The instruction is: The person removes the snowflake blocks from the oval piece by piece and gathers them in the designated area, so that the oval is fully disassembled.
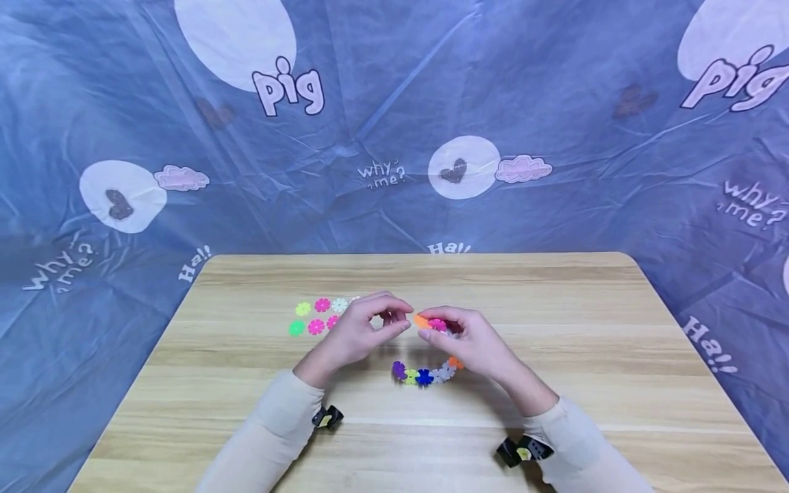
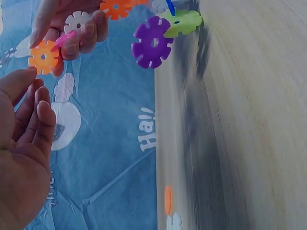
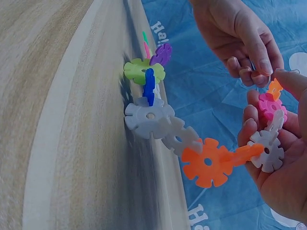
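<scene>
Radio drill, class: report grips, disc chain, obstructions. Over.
Left grip appears empty. Right grip holding disc chain at its orange end. Chain curved, purple end free. No obstruction visible.

long cream sleeves [image 1: 268,428]; black wrist cameras [image 1: 508,452] with small yellow patches [image 1: 524,453].

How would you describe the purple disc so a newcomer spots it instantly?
Start at the wooden table, then find the right hand holding a chain of notched discs. Follow it past the blue disc and yellow-green disc to its free end. There sits the purple disc, the only purple one visible.
</scene>
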A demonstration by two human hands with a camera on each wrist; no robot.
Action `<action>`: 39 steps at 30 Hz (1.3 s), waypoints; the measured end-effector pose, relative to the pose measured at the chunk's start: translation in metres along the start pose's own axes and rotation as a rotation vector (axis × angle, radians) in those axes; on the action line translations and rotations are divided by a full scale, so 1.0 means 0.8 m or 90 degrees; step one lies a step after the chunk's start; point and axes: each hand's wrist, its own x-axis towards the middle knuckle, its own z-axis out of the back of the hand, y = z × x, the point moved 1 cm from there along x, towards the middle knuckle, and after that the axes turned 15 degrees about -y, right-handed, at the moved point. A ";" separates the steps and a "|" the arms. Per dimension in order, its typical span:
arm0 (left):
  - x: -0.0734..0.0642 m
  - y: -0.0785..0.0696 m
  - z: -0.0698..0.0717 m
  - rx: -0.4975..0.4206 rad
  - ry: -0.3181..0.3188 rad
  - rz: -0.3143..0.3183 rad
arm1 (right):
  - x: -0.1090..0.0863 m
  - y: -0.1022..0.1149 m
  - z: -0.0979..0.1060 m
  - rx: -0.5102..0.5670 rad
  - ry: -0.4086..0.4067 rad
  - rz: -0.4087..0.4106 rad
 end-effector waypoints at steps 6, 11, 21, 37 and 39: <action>0.001 -0.001 -0.005 -0.007 0.007 -0.029 | 0.000 -0.001 0.000 0.007 0.004 0.006; 0.003 -0.001 -0.007 -0.014 0.017 -0.046 | 0.000 0.000 0.001 0.004 0.008 0.010; 0.002 0.006 -0.007 -0.007 -0.004 -0.075 | -0.002 -0.004 0.004 -0.019 0.003 -0.010; 0.000 0.013 -0.011 -0.022 0.000 -0.060 | 0.001 -0.008 0.003 -0.014 -0.017 0.049; 0.000 0.013 -0.012 -0.011 0.002 -0.059 | 0.001 -0.007 0.001 -0.013 -0.016 0.049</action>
